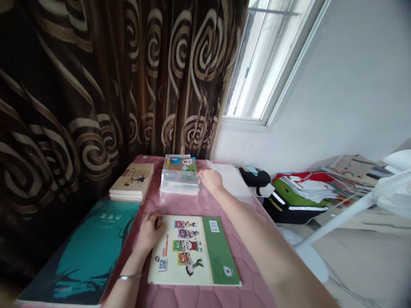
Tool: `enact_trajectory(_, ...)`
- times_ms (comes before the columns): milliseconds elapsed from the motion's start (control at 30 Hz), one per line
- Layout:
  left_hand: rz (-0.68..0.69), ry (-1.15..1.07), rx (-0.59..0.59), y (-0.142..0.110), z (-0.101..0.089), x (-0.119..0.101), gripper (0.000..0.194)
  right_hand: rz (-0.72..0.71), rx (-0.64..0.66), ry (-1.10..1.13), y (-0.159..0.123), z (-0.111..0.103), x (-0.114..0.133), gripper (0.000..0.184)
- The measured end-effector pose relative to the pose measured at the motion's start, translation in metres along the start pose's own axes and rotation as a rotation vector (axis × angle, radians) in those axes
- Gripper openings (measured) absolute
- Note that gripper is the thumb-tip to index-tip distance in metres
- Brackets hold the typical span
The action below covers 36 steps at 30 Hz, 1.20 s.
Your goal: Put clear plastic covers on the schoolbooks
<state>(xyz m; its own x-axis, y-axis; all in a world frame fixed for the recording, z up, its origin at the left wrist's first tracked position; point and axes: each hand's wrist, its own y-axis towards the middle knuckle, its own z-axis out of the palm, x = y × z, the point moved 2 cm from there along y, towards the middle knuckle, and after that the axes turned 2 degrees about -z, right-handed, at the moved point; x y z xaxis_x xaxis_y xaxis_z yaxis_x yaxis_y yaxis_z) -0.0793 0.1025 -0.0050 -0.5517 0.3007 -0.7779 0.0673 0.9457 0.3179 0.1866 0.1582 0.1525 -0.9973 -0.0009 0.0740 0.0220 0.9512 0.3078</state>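
My right hand (211,180) reaches to the back of the table, its fingers pinched on the edge of a clear plastic sheet (180,176). That sheet stands against a small stack of books, topped by a blue textbook (181,164). Close to the upper left corner of a cream and green picture book (205,256), my left hand (150,232) rests with its fingers curled in; nothing shows in them. The picture book lies flat with its barcode side up. A clear, whitish plastic sheet (233,179) lies right of my right hand.
At the left lie a large teal book (93,244) and a stack of tan books (133,182). The pink quilted tabletop (192,297) ends at a brown curtain (154,85). Beyond its right edge are a green-black bag (289,199), piled papers (348,182) and a white fan (349,222).
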Motion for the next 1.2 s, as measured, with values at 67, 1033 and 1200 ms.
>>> enact_trajectory(67, 0.020, 0.083, 0.030, -0.001, 0.002, 0.000, 0.022, 0.036, 0.007, 0.035, 0.006, 0.011, 0.001, 0.028)
enact_trajectory(1033, 0.072, 0.395, 0.092, -0.007, 0.002, -0.011, 0.033, -0.317, 0.466, 0.490, -0.235, 0.034, 0.006, 0.049)
enact_trajectory(1200, 0.147, 0.208, 0.416, -0.029, 0.005, -0.059, 0.024, -0.331, 0.473, 0.490, -0.231, 0.038, 0.005, 0.050)
